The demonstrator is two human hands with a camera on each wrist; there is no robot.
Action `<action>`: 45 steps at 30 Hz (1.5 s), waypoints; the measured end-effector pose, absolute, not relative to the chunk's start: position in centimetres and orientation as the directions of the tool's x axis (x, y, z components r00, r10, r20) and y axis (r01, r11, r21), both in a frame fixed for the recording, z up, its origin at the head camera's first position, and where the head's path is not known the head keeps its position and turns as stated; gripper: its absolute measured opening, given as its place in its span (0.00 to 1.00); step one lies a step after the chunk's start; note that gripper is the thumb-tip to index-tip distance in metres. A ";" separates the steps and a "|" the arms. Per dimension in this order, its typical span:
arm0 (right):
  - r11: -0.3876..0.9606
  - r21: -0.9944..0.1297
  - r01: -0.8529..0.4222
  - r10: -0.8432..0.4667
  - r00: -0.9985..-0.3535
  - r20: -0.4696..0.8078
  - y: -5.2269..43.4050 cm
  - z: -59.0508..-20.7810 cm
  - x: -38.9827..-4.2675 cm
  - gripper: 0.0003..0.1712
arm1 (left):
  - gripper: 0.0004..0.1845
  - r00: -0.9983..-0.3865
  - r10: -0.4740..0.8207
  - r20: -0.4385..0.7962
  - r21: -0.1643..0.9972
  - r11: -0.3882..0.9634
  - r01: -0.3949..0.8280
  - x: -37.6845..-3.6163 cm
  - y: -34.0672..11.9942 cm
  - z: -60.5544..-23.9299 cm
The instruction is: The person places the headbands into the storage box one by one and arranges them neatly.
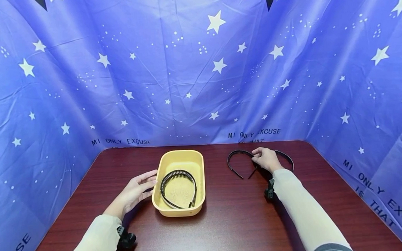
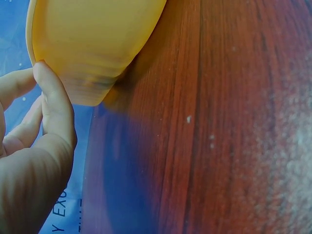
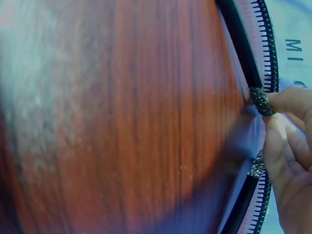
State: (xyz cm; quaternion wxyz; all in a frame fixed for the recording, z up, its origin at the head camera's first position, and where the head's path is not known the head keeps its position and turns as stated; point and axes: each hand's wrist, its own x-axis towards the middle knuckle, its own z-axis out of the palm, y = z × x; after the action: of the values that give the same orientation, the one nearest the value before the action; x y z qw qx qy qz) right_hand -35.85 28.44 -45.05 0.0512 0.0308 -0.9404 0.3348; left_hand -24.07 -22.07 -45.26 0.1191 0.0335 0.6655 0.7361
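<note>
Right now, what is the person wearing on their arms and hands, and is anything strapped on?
Both arms wear long, close-fitting cream sleeves reaching the wrists; the right one shows a grey band near the frame's bottom edge. The left hand and right hand are bare, no gloves. A small black device sits at each wrist, the right one alike.

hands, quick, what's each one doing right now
Left hand: open, fingers resting against the tray.
Right hand: pinching a headband on the table.
</note>
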 end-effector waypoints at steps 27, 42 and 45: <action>0.661 -0.746 -0.081 -0.084 -0.996 0.033 28.7 -43.7 -35.4 0.21 | 0.33 -0.967 0.229 -0.109 0.989 -0.072 -0.129 -24.1 -22.1 -45.4; 0.685 -0.721 -0.105 -0.142 -0.990 0.009 28.8 -43.6 -35.2 0.20 | 0.33 -0.968 0.224 -0.111 0.989 -0.070 -0.130 -24.0 -22.1 -45.5; 0.684 -0.723 -0.100 -0.144 -0.990 0.001 28.7 -43.5 -35.2 0.19 | 0.33 -0.970 0.216 -0.114 0.989 -0.069 -0.131 -24.0 -22.0 -45.4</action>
State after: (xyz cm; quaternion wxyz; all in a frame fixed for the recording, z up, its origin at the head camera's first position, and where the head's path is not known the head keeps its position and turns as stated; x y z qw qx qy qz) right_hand -35.16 28.72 -43.54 -0.0279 0.0664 -0.9172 0.3918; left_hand -24.03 -22.02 -45.41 0.1189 0.0315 0.6719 0.7303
